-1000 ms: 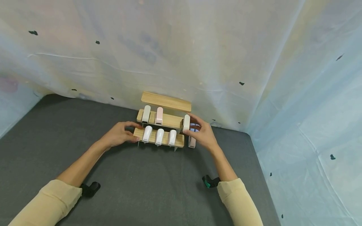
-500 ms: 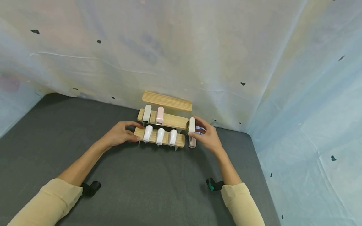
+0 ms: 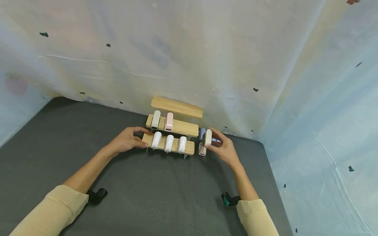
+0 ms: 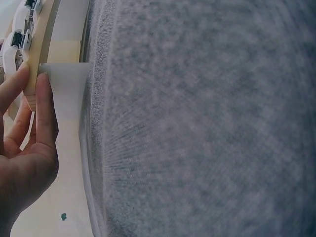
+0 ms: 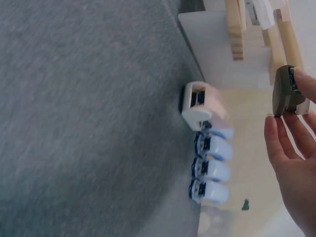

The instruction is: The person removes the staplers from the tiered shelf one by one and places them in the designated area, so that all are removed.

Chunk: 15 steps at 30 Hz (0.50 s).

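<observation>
In the head view my right hand (image 3: pixel 225 150) pinches a cream stapler (image 3: pixel 208 137) just off the right end of a tiered wooden rack. Its dark base (image 5: pixel 280 94) faces the right wrist camera, with thumb on one side and fingers on the other. My left hand (image 3: pixel 127 141) holds the left end of the front shelf (image 3: pixel 190 148), thumb and fingers on either face of the board (image 4: pixel 42 47). Several white staplers, among them a middle one (image 3: pixel 169 143), stand along that shelf. On the middle shelf (image 3: pixel 186 127) are a grey-white stapler (image 3: pixel 156 119) and a pink stapler (image 3: pixel 169 121).
Beside the rack's right end, a pale pink stapler (image 5: pixel 215 106) and several blue staplers (image 5: pixel 217 169) stand in a row on the dark grey table (image 3: pixel 153 190). The bare top shelf (image 3: pixel 177 107) is near the pale cloth backdrop (image 3: pixel 224 65).
My right hand has carried the cream stapler rightward, away from the middle shelf's right end, to over the staplers on the table. My left hand keeps its hold on the rack.
</observation>
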Each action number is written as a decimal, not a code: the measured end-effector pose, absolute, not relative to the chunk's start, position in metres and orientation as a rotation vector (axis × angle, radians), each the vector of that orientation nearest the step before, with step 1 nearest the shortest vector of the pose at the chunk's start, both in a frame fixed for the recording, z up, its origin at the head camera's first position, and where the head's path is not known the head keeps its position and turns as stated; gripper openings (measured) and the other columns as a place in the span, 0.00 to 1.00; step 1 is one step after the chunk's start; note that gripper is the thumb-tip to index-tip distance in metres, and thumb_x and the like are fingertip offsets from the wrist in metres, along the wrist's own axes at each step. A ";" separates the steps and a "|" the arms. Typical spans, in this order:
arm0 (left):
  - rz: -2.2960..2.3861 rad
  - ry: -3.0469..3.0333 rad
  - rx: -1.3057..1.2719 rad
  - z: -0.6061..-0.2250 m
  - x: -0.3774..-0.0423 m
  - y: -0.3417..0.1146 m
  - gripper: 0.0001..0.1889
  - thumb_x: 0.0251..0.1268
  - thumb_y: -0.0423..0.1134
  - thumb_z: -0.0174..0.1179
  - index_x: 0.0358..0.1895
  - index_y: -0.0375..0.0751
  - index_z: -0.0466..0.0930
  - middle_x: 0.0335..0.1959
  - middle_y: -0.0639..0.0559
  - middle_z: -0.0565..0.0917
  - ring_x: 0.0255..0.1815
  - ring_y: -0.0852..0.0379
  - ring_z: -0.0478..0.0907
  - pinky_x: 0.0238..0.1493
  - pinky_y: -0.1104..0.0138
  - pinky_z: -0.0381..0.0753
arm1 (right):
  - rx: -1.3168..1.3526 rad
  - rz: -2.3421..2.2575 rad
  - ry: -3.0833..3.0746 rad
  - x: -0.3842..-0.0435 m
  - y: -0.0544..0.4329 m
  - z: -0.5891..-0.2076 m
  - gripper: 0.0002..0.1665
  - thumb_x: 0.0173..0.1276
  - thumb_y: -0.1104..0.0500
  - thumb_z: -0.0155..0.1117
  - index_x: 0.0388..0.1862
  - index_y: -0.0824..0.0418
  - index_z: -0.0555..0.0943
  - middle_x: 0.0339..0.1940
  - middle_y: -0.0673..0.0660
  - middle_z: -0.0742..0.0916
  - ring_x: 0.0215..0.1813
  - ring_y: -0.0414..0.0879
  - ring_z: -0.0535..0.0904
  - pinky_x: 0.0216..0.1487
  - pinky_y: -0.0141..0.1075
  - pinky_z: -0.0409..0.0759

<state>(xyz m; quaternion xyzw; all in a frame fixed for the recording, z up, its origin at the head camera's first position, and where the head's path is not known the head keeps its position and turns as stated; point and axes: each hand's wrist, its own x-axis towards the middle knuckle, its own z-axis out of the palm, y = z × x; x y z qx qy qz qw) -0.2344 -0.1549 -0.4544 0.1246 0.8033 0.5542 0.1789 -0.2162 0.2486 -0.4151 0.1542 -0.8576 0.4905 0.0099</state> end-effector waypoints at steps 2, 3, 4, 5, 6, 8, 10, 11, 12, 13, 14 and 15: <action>1.568 2.268 0.353 -0.454 -0.234 -0.155 0.31 0.60 0.39 0.72 0.66 0.36 0.73 0.46 0.39 0.84 0.38 0.46 0.84 0.43 0.56 0.78 | 0.460 1.532 -2.684 -0.216 0.254 -0.418 0.42 0.62 0.66 0.74 0.74 0.54 0.69 0.66 0.59 0.78 0.64 0.55 0.76 0.58 0.38 0.77; 1.568 2.265 0.355 -0.454 -0.234 -0.155 0.31 0.60 0.39 0.72 0.66 0.37 0.73 0.46 0.39 0.85 0.38 0.46 0.84 0.43 0.56 0.78 | 0.448 1.537 -2.685 -0.216 0.256 -0.419 0.42 0.61 0.65 0.74 0.73 0.53 0.69 0.65 0.58 0.79 0.64 0.54 0.76 0.58 0.38 0.77; 1.570 2.262 0.354 -0.454 -0.234 -0.155 0.31 0.60 0.39 0.72 0.66 0.37 0.73 0.45 0.39 0.85 0.38 0.45 0.84 0.43 0.56 0.78 | 0.445 1.536 -2.686 -0.215 0.258 -0.420 0.42 0.61 0.65 0.74 0.73 0.54 0.70 0.65 0.58 0.79 0.64 0.54 0.76 0.59 0.39 0.77; 1.572 2.258 0.355 -0.454 -0.234 -0.155 0.31 0.60 0.39 0.72 0.66 0.37 0.73 0.45 0.39 0.85 0.38 0.45 0.84 0.44 0.55 0.78 | 0.442 1.531 -2.690 -0.215 0.260 -0.421 0.42 0.61 0.65 0.74 0.73 0.54 0.69 0.65 0.58 0.79 0.64 0.53 0.76 0.59 0.40 0.76; 1.574 2.255 0.358 -0.454 -0.234 -0.155 0.31 0.60 0.39 0.72 0.66 0.37 0.73 0.45 0.39 0.85 0.38 0.45 0.84 0.44 0.55 0.78 | 0.438 1.527 -2.695 -0.214 0.261 -0.422 0.42 0.61 0.65 0.74 0.74 0.55 0.69 0.65 0.59 0.79 0.64 0.53 0.76 0.60 0.41 0.76; 1.578 2.253 0.363 -0.455 -0.234 -0.155 0.31 0.60 0.39 0.72 0.66 0.37 0.73 0.46 0.39 0.84 0.38 0.45 0.84 0.44 0.55 0.78 | 0.421 1.527 -2.703 -0.213 0.264 -0.423 0.43 0.61 0.66 0.74 0.74 0.55 0.69 0.65 0.59 0.78 0.64 0.53 0.75 0.60 0.44 0.76; 1.589 2.247 0.368 -0.455 -0.234 -0.155 0.32 0.60 0.39 0.72 0.66 0.36 0.73 0.47 0.38 0.84 0.39 0.44 0.85 0.44 0.55 0.78 | 0.409 1.528 -2.711 -0.212 0.266 -0.425 0.43 0.61 0.68 0.74 0.74 0.56 0.68 0.66 0.60 0.78 0.65 0.54 0.75 0.61 0.46 0.75; 1.594 2.244 0.371 -0.455 -0.234 -0.155 0.32 0.60 0.39 0.72 0.67 0.36 0.72 0.47 0.37 0.84 0.39 0.44 0.85 0.44 0.55 0.78 | 0.403 1.528 -2.713 -0.212 0.267 -0.426 0.44 0.61 0.69 0.73 0.75 0.56 0.68 0.66 0.60 0.78 0.65 0.54 0.75 0.62 0.47 0.74; 1.599 2.242 0.373 -0.455 -0.234 -0.155 0.32 0.59 0.39 0.72 0.67 0.35 0.72 0.48 0.37 0.84 0.40 0.44 0.85 0.44 0.55 0.79 | 0.396 1.528 -2.714 -0.211 0.268 -0.427 0.44 0.60 0.70 0.73 0.75 0.56 0.68 0.66 0.60 0.78 0.65 0.54 0.75 0.62 0.47 0.74; 1.604 2.239 0.374 -0.455 -0.234 -0.155 0.32 0.59 0.38 0.72 0.67 0.35 0.72 0.48 0.36 0.84 0.40 0.44 0.85 0.44 0.55 0.79 | 0.396 1.527 -2.716 -0.211 0.269 -0.427 0.44 0.60 0.71 0.73 0.75 0.56 0.67 0.67 0.61 0.77 0.66 0.55 0.74 0.62 0.47 0.74; 1.610 2.235 0.374 -0.456 -0.234 -0.155 0.32 0.59 0.38 0.72 0.67 0.35 0.72 0.49 0.36 0.83 0.41 0.44 0.85 0.44 0.54 0.79 | 0.397 1.521 -2.720 -0.210 0.269 -0.428 0.45 0.60 0.71 0.72 0.75 0.56 0.67 0.67 0.61 0.77 0.66 0.56 0.74 0.63 0.47 0.74; 1.616 2.232 0.372 -0.456 -0.234 -0.155 0.32 0.59 0.38 0.72 0.67 0.34 0.72 0.50 0.36 0.83 0.41 0.44 0.85 0.44 0.54 0.79 | 0.393 1.520 -2.722 -0.210 0.270 -0.429 0.45 0.60 0.72 0.72 0.75 0.57 0.66 0.68 0.61 0.76 0.66 0.56 0.74 0.63 0.47 0.73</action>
